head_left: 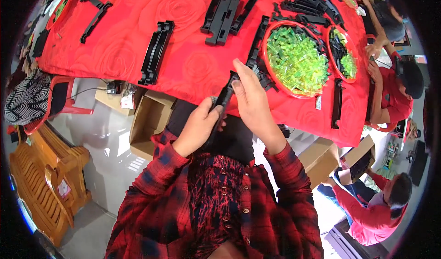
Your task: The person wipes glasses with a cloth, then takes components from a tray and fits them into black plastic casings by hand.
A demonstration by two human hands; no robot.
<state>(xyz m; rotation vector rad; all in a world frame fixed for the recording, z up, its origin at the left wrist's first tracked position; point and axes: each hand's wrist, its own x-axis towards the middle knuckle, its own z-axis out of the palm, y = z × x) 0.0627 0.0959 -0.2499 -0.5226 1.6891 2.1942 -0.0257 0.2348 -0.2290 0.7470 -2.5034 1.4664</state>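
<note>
A long black plastic strip slants over the near edge of the red-covered table. My left hand is closed round its lower part, thumb along the strip. At its far end my right hand has its thumb pressed on the strip, with the fingers stretched along the outer side. Just right of that hand stands a round red tray heaped with translucent yellow-green pieces and some black ones. Another black strip lies beyond my right hand, partly hidden by it.
More black strips lie on the red tablecloth, with a pile at the far right. A smaller red tray holds green and black pieces. Cardboard boxes stand below the table. People sit at the right.
</note>
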